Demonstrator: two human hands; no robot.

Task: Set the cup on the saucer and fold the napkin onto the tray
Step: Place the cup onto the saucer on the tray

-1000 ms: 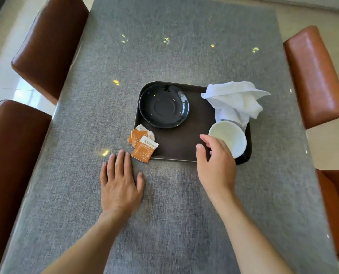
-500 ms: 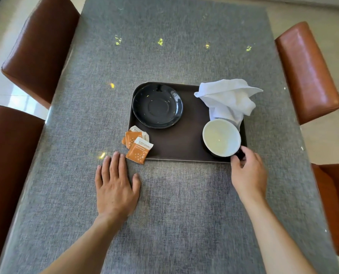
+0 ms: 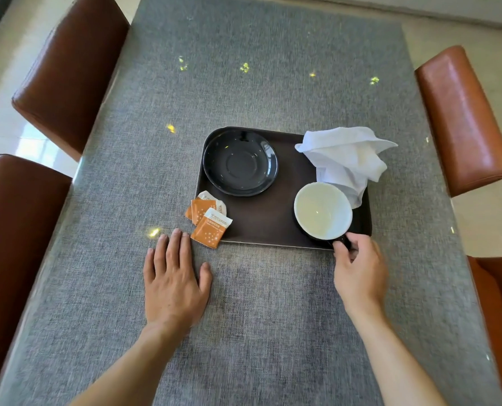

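Grey cloth covers the table [image 3: 273, 83]. On the tray [image 3: 261, 227], the cup [image 3: 323, 210] is pinched at its handle, apparently, by the right hand [image 3: 359, 268]; the left hand [image 3: 173, 284] is laid flat, fingers spread.

tabletop [image 3: 273, 83]: grey woven cloth, small bright light spots toward far edge | chairs: two brown leather chairs [image 3: 68, 68] along left edge, two more [image 3: 460, 118] along right edge | floor [image 3: 7, 133]: pale glossy tiles, daylight reflections at left
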